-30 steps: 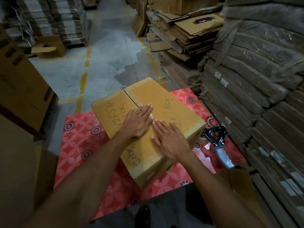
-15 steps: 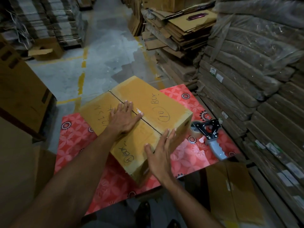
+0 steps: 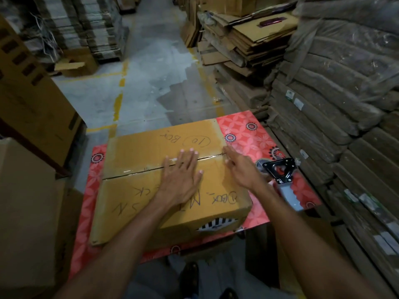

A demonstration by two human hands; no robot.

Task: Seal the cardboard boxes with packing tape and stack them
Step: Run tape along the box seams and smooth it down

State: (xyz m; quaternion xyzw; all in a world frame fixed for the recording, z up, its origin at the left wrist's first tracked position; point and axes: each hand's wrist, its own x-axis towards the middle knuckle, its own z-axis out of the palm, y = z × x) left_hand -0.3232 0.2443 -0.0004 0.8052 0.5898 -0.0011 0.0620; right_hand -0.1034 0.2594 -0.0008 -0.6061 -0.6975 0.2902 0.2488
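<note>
A brown cardboard box point(image 3: 138, 147) with handwritten marks lies on a red patterned table point(image 3: 254, 134). Clear tape runs along its top seam. My left hand point(image 3: 181, 180) lies flat on the lid, fingers straight across the seam. My right hand point(image 3: 241, 169) touches the box's right edge at the seam's end with straight fingers. A tape dispenser point(image 3: 280, 171) with a black frame and grey handle lies on the table just right of the box, partly behind my right wrist.
Wrapped bundles of flat cardboard point(image 3: 336, 87) are stacked high on the right, close to the table. Loose flattened cartons point(image 3: 248, 39) pile up behind. Large boxes point(image 3: 28, 100) stand on the left. A concrete aisle point(image 3: 140, 83) with yellow lines runs ahead.
The box has turned on the table, so its seam now runs left to right. My right hand moved from the near side of the box to its right edge.
</note>
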